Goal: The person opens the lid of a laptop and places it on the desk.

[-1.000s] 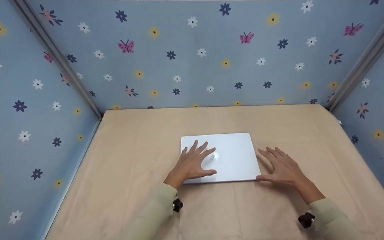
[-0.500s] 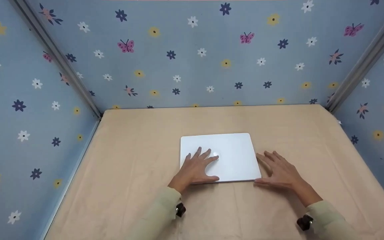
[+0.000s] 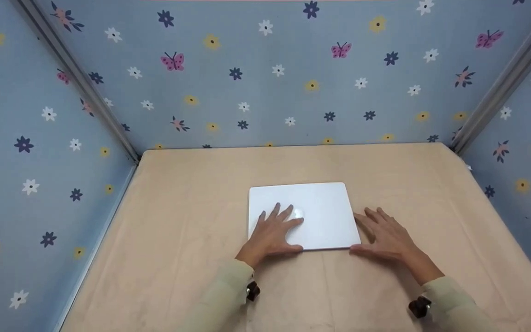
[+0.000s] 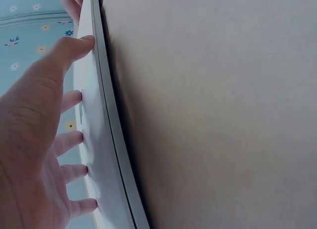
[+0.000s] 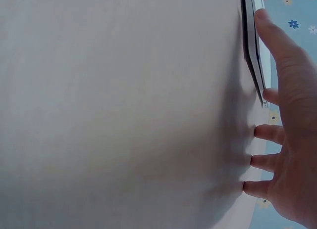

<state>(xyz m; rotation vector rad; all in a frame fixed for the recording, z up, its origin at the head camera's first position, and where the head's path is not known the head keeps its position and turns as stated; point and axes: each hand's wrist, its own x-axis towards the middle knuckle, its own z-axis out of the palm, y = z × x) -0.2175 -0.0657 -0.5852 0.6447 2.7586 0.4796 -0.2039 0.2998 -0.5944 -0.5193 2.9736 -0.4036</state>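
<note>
A closed silver-white laptop (image 3: 326, 214) lies flat on the table, a small shiny logo near the middle of its lid. My left hand (image 3: 271, 236) is spread over the lid's left half. In the left wrist view its fingertips touch the lid (image 4: 95, 145), and the thumb rests at the front edge. My right hand (image 3: 389, 238) is at the laptop's right front corner. The right wrist view shows its thumb against the front edge and the index finger at the side edge (image 5: 253, 46). The other right fingertips rest on the tablecloth.
A beige cloth (image 3: 191, 207) with faint creases covers the table. Blue panels with flowers and butterflies (image 3: 265, 78) enclose it at the back and both sides. Grey posts (image 3: 81, 80) stand at the back corners.
Both hands have come down onto the laptop. The left hand has slid slightly toward the front and right, and the right hand has moved in against the corner. The laptop has barely shifted.
</note>
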